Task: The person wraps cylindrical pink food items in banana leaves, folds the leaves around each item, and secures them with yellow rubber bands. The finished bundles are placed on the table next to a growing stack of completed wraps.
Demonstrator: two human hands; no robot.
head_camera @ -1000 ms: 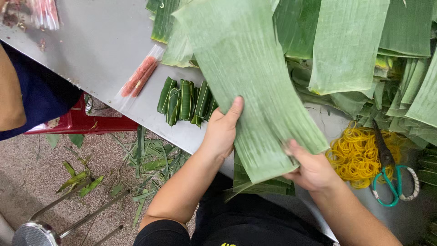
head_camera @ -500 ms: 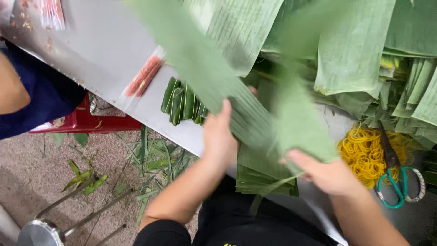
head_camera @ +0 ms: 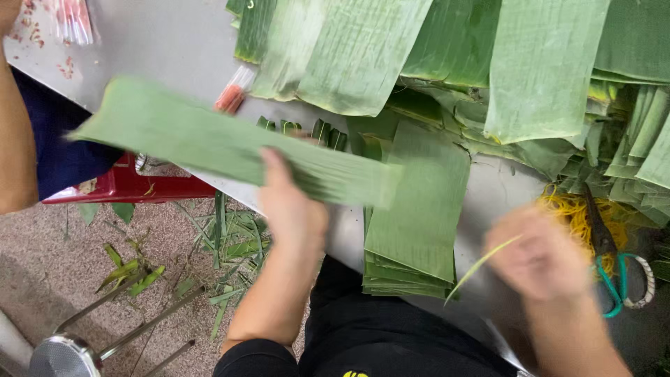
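Note:
My left hand (head_camera: 292, 209) grips a long strip of green banana leaf (head_camera: 209, 146) that stretches out to the left over the edge of the grey metal table (head_camera: 174, 42). My right hand (head_camera: 541, 255), blurred, pinches a thin pale green sliver of leaf (head_camera: 481, 264) by the table's near edge. Between my hands a neat stack of cut leaf pieces (head_camera: 419, 223) lies flat on the table. Small folded leaf rolls (head_camera: 314, 130) sit just behind the held strip.
Large banana leaves (head_camera: 544, 63) cover the far side of the table. Yellow rubber bands (head_camera: 572, 213) and green-handled scissors (head_camera: 614, 272) lie at right. Another person's arm (head_camera: 17, 139) and a red stool (head_camera: 125, 185) are at left. Leaf scraps (head_camera: 230, 237) litter the floor.
The leaf strip has swung from upright over the stack to lying sideways toward the left in my left hand. My right hand has come off it, holding a torn thin sliver.

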